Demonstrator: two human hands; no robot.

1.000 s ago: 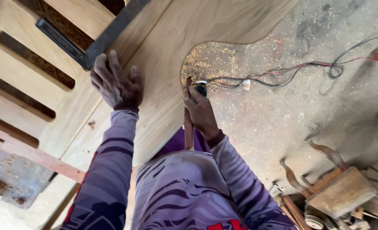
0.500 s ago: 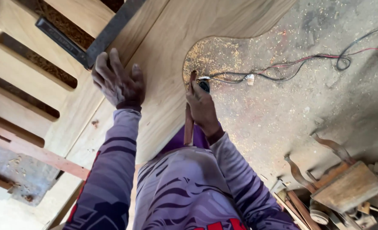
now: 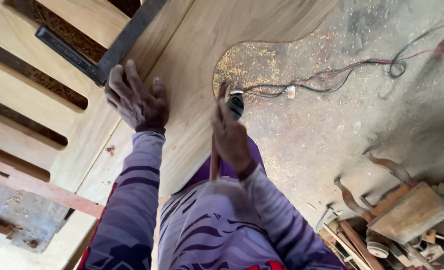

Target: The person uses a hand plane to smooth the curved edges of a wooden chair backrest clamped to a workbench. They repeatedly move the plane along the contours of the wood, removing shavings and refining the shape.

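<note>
Your left hand (image 3: 136, 100): fingers spread, palm flat on wooden panel (image 3: 192, 60), just beside dark metal square (image 3: 113, 50) lying across panel's slotted part.

Your right hand (image 3: 230, 134): closed around dark power tool (image 3: 236, 104) at panel's curved cut edge; grip detail partly hidden.

Cord (image 3: 332, 80): runs from tool across concrete floor (image 3: 332, 150).

Sawdust (image 3: 242, 65): scattered beside cut edge.

Wood scraps (image 3: 407, 215): piled lower right, well apart.
</note>
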